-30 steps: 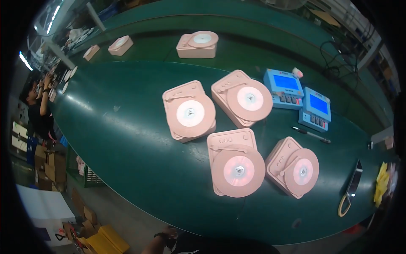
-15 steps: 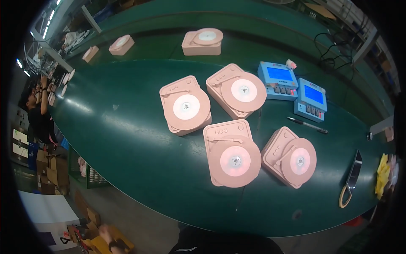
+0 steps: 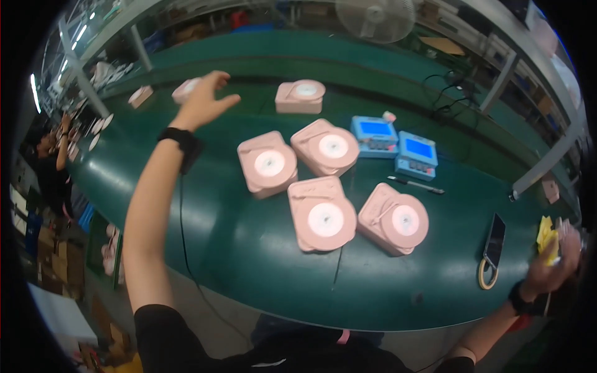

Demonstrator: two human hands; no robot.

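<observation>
My left hand (image 3: 205, 99) reaches over the far left of the table, thumb and fingers apart, holding nothing. Behind it, partly hidden, is a pink mini record player (image 3: 185, 91); whether the hand touches it I cannot tell. At the far right, my right hand (image 3: 552, 264) is blurred beside a crumpled yellow plastic bag (image 3: 545, 233), and its fingers are hard to make out. Between my arms sit several pink mini record players, among them one at front centre (image 3: 305, 214), one at front right (image 3: 379, 208), one at left (image 3: 252, 149) and one behind (image 3: 311, 133).
Two blue testers (image 3: 417, 152) with lit screens stand at the back right. A pen (image 3: 415, 184) and a phone (image 3: 495, 239) with a ring strap lie on the green table (image 3: 236, 248). Farther back rests another pink player (image 3: 298, 105). A co-worker (image 3: 53, 161) is at far left.
My left arm has come up over the table toward the far left. My right hand has entered at the right, by the yellow bag. The view has shifted; the central players stay in place.
</observation>
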